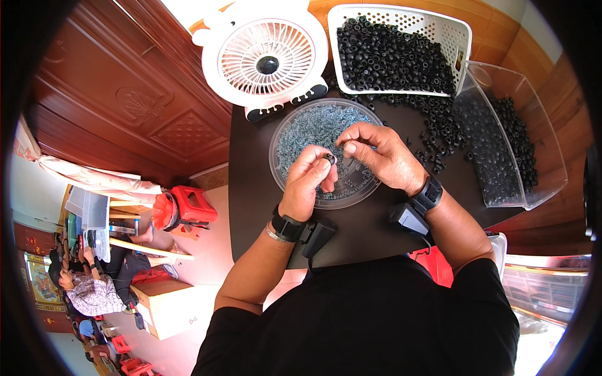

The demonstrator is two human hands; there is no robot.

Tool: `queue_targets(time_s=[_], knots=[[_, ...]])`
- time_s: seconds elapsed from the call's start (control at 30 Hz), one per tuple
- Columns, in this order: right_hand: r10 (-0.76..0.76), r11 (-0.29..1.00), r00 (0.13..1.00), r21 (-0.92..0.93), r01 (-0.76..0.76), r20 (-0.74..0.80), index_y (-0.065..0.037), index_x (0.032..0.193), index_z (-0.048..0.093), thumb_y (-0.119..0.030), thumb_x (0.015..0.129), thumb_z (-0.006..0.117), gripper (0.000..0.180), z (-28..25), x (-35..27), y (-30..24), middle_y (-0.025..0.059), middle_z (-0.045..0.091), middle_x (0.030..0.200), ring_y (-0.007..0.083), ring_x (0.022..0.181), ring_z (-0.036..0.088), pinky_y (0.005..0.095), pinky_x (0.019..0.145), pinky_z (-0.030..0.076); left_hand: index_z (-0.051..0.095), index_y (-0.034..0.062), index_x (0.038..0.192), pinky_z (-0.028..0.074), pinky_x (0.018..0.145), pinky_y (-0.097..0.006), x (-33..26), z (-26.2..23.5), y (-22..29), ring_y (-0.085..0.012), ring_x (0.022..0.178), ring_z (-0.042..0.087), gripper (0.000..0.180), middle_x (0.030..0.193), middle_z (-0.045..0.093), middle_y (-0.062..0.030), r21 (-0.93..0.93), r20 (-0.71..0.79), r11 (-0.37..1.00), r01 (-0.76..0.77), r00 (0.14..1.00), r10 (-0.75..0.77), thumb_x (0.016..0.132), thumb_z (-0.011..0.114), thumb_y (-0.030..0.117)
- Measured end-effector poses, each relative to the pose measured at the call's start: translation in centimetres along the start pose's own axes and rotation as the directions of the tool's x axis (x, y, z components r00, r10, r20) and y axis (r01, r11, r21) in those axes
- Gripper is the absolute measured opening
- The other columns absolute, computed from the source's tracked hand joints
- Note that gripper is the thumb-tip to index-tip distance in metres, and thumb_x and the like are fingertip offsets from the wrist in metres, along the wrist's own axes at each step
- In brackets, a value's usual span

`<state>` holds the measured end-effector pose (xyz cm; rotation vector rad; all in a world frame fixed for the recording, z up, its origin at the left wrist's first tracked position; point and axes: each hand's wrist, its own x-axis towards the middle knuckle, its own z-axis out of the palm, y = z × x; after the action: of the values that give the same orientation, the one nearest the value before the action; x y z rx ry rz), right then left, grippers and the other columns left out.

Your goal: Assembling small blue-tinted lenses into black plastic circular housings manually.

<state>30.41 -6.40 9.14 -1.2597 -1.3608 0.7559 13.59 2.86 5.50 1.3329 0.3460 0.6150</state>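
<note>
Bowl [273, 164], black pieces [441, 128] on dark table [260, 213]

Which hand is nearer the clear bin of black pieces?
Right. The right hand is partly over the round tray, left of the clear bin; the left hand is farther left, also partly over the tray.

The left forearm [258, 271] and right forearm [461, 222] are stretched across the near edge of the worktop [251, 188]; the left hand [308, 178] is pinched thumb to fingers, the right hand [384, 155] arched just beside, fingers bent.
</note>
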Motion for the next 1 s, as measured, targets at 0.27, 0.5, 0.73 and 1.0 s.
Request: queue_targets(time_s=[0.27,0.5,0.73,1.0], knots=[[-0.060,0.998,0.998,-0.036,0.059,-0.029,0.000,0.098,0.061,-0.011,0.090,0.057,0.014,0.22,0.02,0.40,0.0047,0.061,0.084,0.0099,0.079,0.056,0.0263,0.073,0.046,0.053,0.0035,0.100,0.042,0.056,-0.022,0.04,-0.16,0.11,-0.0093,0.060,0.051,0.024,0.073,0.056,-0.0032,0.021,0.031,1.000,-0.002,1.000,0.001,0.093,0.052,0.027],[-0.042,0.998,0.999,0.036,0.042,0.001,0.001,0.096,0.061,-0.010,0.090,0.057,0.013,0.39,-0.03,0.53,0.0049,0.061,0.085,0.0107,0.079,0.056,0.0269,0.074,0.046,0.053,0.0022,0.094,0.039,0.056,-0.023,0.05,-0.01,-0.06,-0.0119,0.059,0.050,0.025,0.071,0.055,-0.0053,-0.017,0.045,0.997,0.069,0.997,-0.068,0.091,0.052,0.027],[-0.069,0.995,0.997,-0.072,0.071,0.032,-0.001,0.094,0.061,-0.011,0.088,0.058,0.012,0.22,0.08,0.38,0.0091,0.063,0.083,0.0189,0.078,0.061,0.0304,0.073,0.047,0.053,0.0022,0.093,0.039,0.056,-0.023,0.08,-0.04,-0.07,-0.0128,0.059,0.050,0.024,0.071,0.055,-0.0058,-0.070,0.068,0.991,0.112,0.992,-0.107,0.091,0.051,0.026],[-0.108,0.982,0.993,-0.152,0.114,0.047,-0.003,0.092,0.061,-0.011,0.087,0.058,0.010,-0.02,0.05,0.01,0.0113,0.063,0.081,0.0240,0.076,0.062,0.0324,0.070,0.047,0.054,0.0035,0.094,0.040,0.056,-0.022,0.06,-0.23,-0.29,-0.0100,0.059,0.050,0.025,0.070,0.055,-0.0030,-0.060,0.079,0.992,0.108,0.992,-0.103,0.092,0.050,0.028]])
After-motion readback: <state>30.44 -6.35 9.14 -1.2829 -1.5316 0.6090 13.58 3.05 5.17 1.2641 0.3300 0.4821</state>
